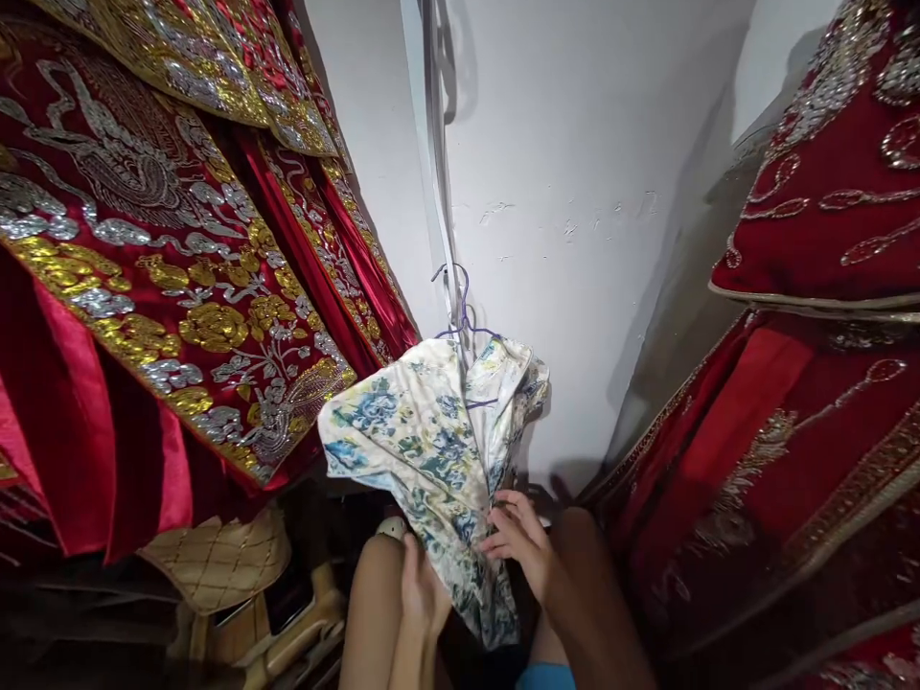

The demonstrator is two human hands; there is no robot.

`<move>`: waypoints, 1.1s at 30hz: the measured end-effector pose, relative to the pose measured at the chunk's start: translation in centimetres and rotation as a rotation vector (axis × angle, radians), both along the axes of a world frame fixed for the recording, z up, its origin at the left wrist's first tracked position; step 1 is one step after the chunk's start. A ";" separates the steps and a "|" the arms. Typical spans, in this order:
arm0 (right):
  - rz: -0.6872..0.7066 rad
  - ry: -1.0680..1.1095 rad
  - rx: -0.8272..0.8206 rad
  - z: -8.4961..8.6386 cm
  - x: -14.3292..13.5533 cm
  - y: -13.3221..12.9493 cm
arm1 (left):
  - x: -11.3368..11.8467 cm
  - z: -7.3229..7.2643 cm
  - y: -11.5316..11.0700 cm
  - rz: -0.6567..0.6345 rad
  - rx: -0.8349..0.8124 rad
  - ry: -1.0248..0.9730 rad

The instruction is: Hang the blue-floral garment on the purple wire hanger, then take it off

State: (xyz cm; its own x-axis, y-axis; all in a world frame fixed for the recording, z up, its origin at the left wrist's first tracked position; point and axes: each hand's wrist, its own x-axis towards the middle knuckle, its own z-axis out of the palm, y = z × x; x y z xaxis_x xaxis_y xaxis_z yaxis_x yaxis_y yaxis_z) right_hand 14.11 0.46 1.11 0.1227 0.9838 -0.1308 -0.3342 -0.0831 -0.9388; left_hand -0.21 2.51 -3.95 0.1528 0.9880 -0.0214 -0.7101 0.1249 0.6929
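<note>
A white floral shirt (431, 441) with blue and green flowers hangs on a purple wire hanger (466, 311). The hanger's hook is on a pale hanging strap in front of the wall. My left hand (423, 589) is at the shirt's lower left edge, its thumb pointing up and its other fingers hidden behind the cloth. My right hand (518, 539) touches the front opening from the right, with its fingers apart and partly bent against the fabric.
Red garments with gold and silver embroidery (216, 326) hang at the left, and more red beaded garments (812, 240) at the right. A white wall (561, 125) stands behind. A quilted cushioned chair (222, 561) is at the lower left.
</note>
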 end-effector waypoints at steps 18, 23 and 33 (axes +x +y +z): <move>-0.077 -0.014 0.111 -1.0 0.1 0.3 | -4.3 0.9 1.3 0.907 0.007 0.688; 0.005 -0.083 0.088 -0.2 -0.7 -0.2 | -0.6 1.5 -0.6 0.709 0.324 0.896; 0.015 -0.258 0.132 5.5 0.4 3.1 | 3.9 0.2 -0.4 0.417 0.472 0.960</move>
State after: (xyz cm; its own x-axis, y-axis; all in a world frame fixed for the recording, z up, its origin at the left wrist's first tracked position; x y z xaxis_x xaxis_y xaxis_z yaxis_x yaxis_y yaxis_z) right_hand 14.49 3.52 6.59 0.1211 0.9921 0.0320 -0.0826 0.0422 -0.9957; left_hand 3.67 2.07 -3.78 -0.0677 0.8986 0.4336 0.2113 -0.4118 0.8864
